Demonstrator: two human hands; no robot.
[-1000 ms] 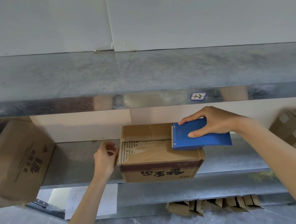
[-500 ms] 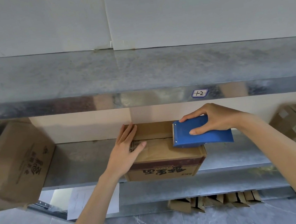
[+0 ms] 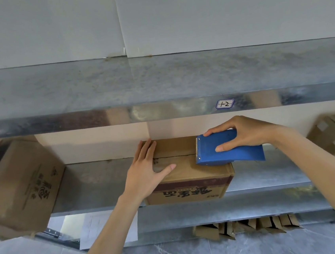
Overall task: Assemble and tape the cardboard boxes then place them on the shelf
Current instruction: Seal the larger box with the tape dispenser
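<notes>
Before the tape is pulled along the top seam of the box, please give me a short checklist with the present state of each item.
1. Left hand lies flat on the cardboard box, steadying it: ok.
2. Right hand grips the blue tape dispenser: ok.
3. Dispenser's toothed edge sits at the seam: ok.
4. Top flaps closed along the seam: ok.
5. Box rests fully on the shelf: not ok, its front overhangs the edge.
6. Tape already stuck to the seam: cannot tell.

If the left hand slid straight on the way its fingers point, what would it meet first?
Probably the beige back panel behind the cardboard box; the left hand lies flat on the box top, fingers aimed at it. Depth is unclear.
</notes>
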